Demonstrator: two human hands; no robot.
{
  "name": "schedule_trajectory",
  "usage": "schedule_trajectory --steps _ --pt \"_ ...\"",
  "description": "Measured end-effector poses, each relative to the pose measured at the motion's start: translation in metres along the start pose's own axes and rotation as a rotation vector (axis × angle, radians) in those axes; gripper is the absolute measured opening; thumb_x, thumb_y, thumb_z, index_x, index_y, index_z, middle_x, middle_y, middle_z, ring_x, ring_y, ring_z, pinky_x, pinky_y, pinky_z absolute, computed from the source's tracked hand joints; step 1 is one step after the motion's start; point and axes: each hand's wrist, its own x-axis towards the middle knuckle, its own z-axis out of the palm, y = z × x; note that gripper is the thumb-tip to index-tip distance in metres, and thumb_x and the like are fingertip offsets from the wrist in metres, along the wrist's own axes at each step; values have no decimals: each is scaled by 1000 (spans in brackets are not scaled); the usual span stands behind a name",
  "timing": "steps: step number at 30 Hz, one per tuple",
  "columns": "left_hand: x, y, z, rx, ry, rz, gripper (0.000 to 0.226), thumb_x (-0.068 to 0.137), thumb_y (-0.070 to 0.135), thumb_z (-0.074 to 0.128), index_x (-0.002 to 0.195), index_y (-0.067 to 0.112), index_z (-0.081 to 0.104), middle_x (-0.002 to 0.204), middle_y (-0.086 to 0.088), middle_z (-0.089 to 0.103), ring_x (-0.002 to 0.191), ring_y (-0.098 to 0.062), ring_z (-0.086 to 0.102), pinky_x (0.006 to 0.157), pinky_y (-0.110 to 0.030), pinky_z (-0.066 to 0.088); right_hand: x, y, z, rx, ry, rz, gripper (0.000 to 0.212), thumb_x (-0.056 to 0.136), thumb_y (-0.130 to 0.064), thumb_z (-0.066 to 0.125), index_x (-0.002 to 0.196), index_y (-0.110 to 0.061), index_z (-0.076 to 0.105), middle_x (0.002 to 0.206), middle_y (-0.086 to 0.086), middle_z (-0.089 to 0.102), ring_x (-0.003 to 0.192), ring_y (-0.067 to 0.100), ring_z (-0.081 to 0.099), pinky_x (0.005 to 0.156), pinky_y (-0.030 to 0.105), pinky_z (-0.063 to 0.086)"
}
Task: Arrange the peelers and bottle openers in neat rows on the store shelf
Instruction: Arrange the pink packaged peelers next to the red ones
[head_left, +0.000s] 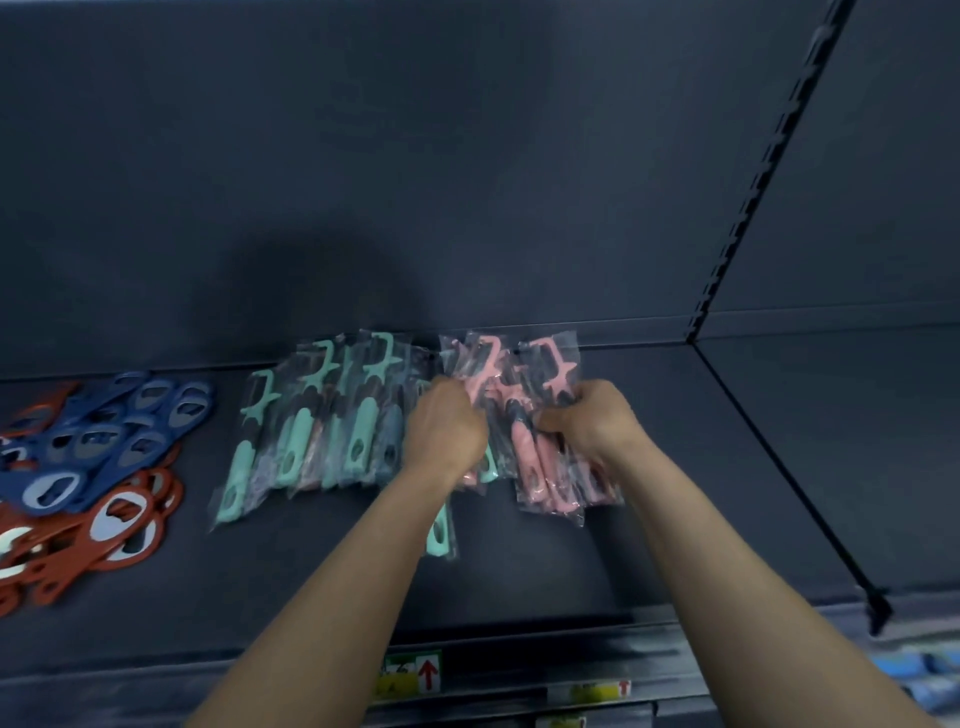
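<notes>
Shelf (670, 467): pink peelers (523, 457) (bagged) within fingers (558, 422)

Red up-arrow on shelf label (411, 675) — text blurred.

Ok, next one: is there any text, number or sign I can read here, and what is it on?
No words or numbers can be read.
Shelf-edge label: a red up arrow; its print is blurred.
Second shelf-edge label: a small red arrow; print blurred.
Third label: cut off by the frame, unreadable.
On the bagged peelers and bottle openers: no print legible.
</notes>
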Motion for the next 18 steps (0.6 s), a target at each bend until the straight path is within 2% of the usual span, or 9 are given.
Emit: schedule_trajectory --steps 3,6,8,10,12,15,18 --pt "-6 12 7 -78 -65 3 26 85 24 67 95 8 49 76 1 55 59 -11 54 45 -21 36 2 2 0 -59 -57 -11 14 79 -10 71 91 -4 69 88 9 72 77 22 69 74 33 57" --pt "-6 20 13 -87 -98 -22 44 76 28 76 105 7 50 90 -1 59 75 -17 58 58 -26 43 5 2 -5 -57 -64 5 6 78 -1 67 84 -3 68 83 10 71 71 22 67 72 35 57" --pt "-6 24 15 -69 -112 -42 41 75 22 76 102 4 52 84 -2 58 69 -16 58 53 -27 42 8 3 -9 -31 -76 15 7 75 5 65 79 -1 67 77 12 68 65 23 63 69 37 56" --pt "-4 26 16 -50 -122 -53 27 73 11 70 95 3 57 76 -4 58 65 -19 60 50 -29 48 11 5 -13 -56 -57 3 8 73 6 61 76 2 67 72 13 65 62 23 60 61 34 53" --pt "-6 29 14 -80 -140 -94 16 73 6 65 87 10 59 74 -5 58 65 -20 63 56 -32 56 12 7 -18 -94 -21 -17 5 75 2 61 74 -2 65 74 10 64 65 23 60 60 28 48" --pt "-10 28 7 -252 -130 -204 8 77 5 61 83 9 59 65 -3 56 49 -13 57 39 -19 43 8 8 -22 -25 -55 -76 14 80 -18 72 70 -14 63 81 5 67 73 19 63 65 25 48" --pt "-13 23 -2 -361 -51 -281 4 75 9 62 77 6 60 63 -8 60 46 -16 58 38 -19 42 5 7 -16 -59 -146 -119 23 78 -32 75 80 -12 65 81 3 67 68 15 60 58 24 46"
